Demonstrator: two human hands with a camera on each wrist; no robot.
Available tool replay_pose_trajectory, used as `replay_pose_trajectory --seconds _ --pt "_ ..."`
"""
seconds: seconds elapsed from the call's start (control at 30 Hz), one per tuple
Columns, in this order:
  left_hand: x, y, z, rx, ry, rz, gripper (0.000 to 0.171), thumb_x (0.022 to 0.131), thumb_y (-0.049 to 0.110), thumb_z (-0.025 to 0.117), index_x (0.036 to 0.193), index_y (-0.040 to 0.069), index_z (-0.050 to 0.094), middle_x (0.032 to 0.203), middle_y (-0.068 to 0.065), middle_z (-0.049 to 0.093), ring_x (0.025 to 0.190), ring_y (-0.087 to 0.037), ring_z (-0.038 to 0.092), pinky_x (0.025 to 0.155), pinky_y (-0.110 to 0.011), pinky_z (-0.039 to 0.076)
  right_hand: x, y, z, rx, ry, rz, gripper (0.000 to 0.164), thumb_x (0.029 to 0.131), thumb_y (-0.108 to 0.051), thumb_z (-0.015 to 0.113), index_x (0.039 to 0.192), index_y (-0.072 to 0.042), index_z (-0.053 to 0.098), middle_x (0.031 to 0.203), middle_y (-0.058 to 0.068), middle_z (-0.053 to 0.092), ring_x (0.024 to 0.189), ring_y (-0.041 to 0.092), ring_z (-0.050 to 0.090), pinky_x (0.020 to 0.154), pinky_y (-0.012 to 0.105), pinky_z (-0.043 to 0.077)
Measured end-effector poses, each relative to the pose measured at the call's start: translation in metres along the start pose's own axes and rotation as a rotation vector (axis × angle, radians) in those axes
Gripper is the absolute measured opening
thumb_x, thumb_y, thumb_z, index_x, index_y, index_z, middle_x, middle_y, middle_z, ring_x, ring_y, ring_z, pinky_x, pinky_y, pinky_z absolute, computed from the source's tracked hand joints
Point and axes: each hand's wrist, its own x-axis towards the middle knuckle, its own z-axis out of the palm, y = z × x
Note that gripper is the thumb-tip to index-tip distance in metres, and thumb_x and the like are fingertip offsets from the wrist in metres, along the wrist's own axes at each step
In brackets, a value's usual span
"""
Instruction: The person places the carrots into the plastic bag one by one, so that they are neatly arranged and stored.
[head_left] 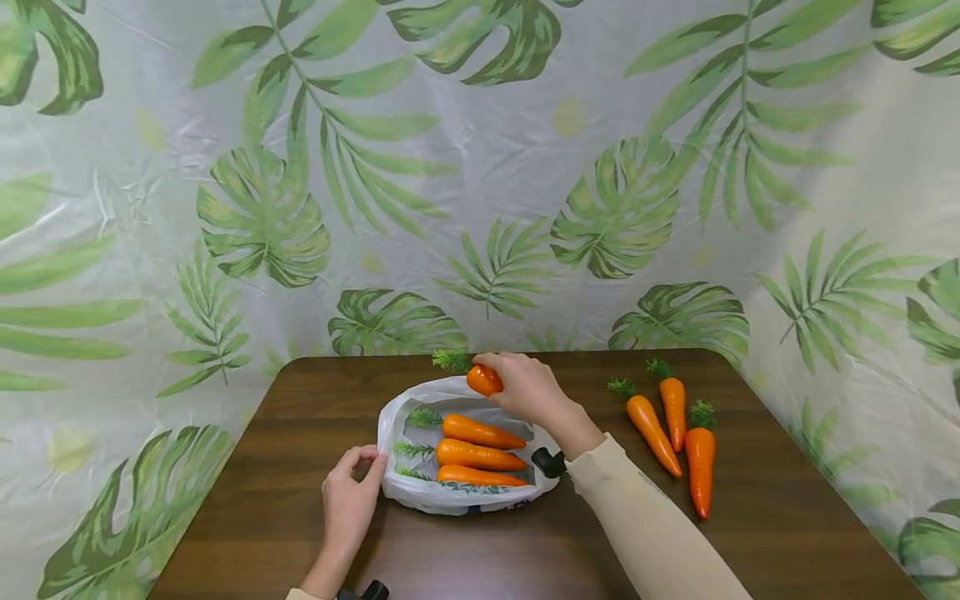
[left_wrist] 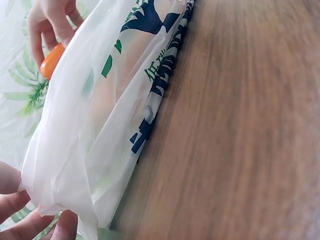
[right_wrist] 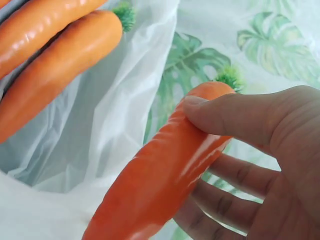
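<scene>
A white plastic bag (head_left: pixel 397 497) lies on its side with its mouth spread wide. Inside it three orange carrots (head_left: pixel 482 454) with green tops lie in a row. My right hand (head_left: pixel 528 387) holds another carrot (right_wrist: pixel 165 165) over the bag's far rim, thumb on one side and fingers on the other. Its leafy top (head_left: pixel 452 360) points left. At the bag's left end my left hand (head_left: pixel 352 492) pinches the rim between thumb and fingers. Green and dark blue print shows on the bag's side in the left wrist view.
Three more carrots (head_left: pixel 700 471) lie on the right side of the dark wooden table (head_left: pixel 300 417). Behind the table hangs a pale sheet (head_left: pixel 510 192) printed with green leaves.
</scene>
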Motion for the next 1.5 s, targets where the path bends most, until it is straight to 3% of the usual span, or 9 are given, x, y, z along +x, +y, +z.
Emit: replay_pose_trajectory --seconds 0.37,0.57,0.77,1.0,1.13,1.37,1.5 --pt "0.001 -0.002 0.002 -0.006 0.008 0.014 0.009 0.089 0.015 0.078 0.09 0.008 0.074 0.093 0.001 0.074 0.096 -0.019 0.069 0.084 -0.041 0.051 0.015 -0.003 0.015 0.002 -0.036 -0.095 0.062 0.082 -0.013 0.084 0.138 -0.023 0.06 0.119 0.0 0.067 0.098 0.021 0.063 0.077 0.039 0.053" --pt "-0.001 -0.001 0.001 -0.007 0.0 -0.006 0.01 0.09 0.018 0.078 0.09 0.009 0.074 0.093 0.003 0.074 0.096 -0.016 0.069 0.083 -0.031 0.051 0.019 -0.011 0.019 0.002 -0.028 -0.13 0.061 0.083 -0.015 0.083 0.138 -0.026 0.06 0.121 -0.002 0.067 0.099 0.019 0.063 0.077 0.038 0.052" --pt "-0.001 -0.001 0.001 -0.012 -0.004 -0.004 0.01 0.09 0.017 0.078 0.09 0.009 0.073 0.093 0.002 0.074 0.096 -0.016 0.068 0.083 -0.031 0.051 0.023 -0.019 0.019 0.019 -0.03 -0.162 0.063 0.083 -0.014 0.082 0.141 -0.025 0.058 0.125 -0.001 0.066 0.1 0.02 0.063 0.076 0.039 0.052" --pt "0.0 -0.003 0.002 -0.008 -0.007 -0.004 0.006 0.09 0.014 0.077 0.09 0.01 0.074 0.093 -0.001 0.074 0.096 -0.02 0.068 0.08 -0.02 0.047 0.029 -0.017 0.032 0.017 -0.106 -0.157 0.061 0.086 -0.015 0.08 0.141 -0.026 0.058 0.124 -0.003 0.065 0.1 0.019 0.061 0.079 0.037 0.052" --pt "0.001 -0.003 0.001 -0.004 -0.005 -0.011 0.004 0.09 0.014 0.077 0.091 0.011 0.074 0.094 -0.001 0.074 0.097 -0.02 0.068 0.08 -0.022 0.047 0.031 -0.012 0.041 0.0 -0.122 -0.146 0.057 0.088 -0.02 0.079 0.141 -0.026 0.058 0.122 -0.004 0.066 0.099 0.018 0.061 0.08 0.037 0.051" --pt "0.001 -0.003 0.002 0.001 -0.001 -0.018 0.005 0.09 0.015 0.077 0.09 0.011 0.074 0.094 -0.001 0.074 0.095 -0.02 0.068 0.079 -0.025 0.049 0.031 -0.003 0.054 -0.074 -0.183 -0.115 0.057 0.087 -0.011 0.074 0.139 -0.028 0.06 0.117 -0.002 0.067 0.087 0.018 0.058 0.067 0.035 0.049" --pt "0.001 -0.003 0.002 0.004 0.003 -0.011 0.007 0.089 0.016 0.078 0.089 0.01 0.074 0.093 0.001 0.074 0.093 -0.018 0.069 0.079 -0.029 0.05 0.029 0.0 0.059 -0.09 -0.176 -0.11 0.055 0.086 -0.01 0.073 0.137 -0.028 0.06 0.112 -0.003 0.066 0.082 0.019 0.056 0.063 0.035 0.048"
